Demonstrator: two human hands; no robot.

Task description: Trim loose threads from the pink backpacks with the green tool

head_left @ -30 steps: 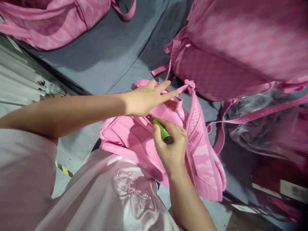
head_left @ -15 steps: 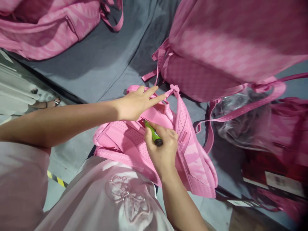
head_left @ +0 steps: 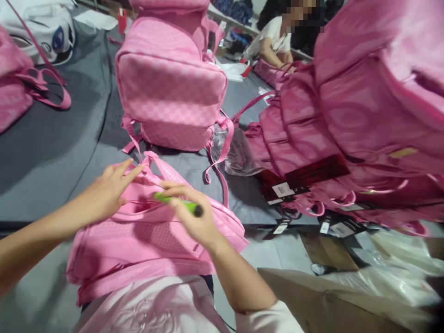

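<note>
A pink backpack (head_left: 138,240) lies flat in front of me at the near edge of a grey-covered table (head_left: 45,152), its mesh back panel facing up. My left hand (head_left: 106,192) rests on the bag's top near the carry handle, with the fingers stretched out. My right hand (head_left: 192,217) is closed around a green pen-like tool (head_left: 176,202) with a dark end, held over the bag's upper part. The picture is blurred by motion.
A pink backpack (head_left: 169,88) stands upright behind the flat one. A stack of pink bags (head_left: 347,138) with tags fills the right. Clear plastic wrap (head_left: 236,152) lies between them. Another person (head_left: 274,41) sits at the far side. A cardboard box (head_left: 333,296) is at the lower right.
The view has swung upward, showing the far side of the table and another person. My hands stay on the bag, the right one still gripping the green tool.
</note>
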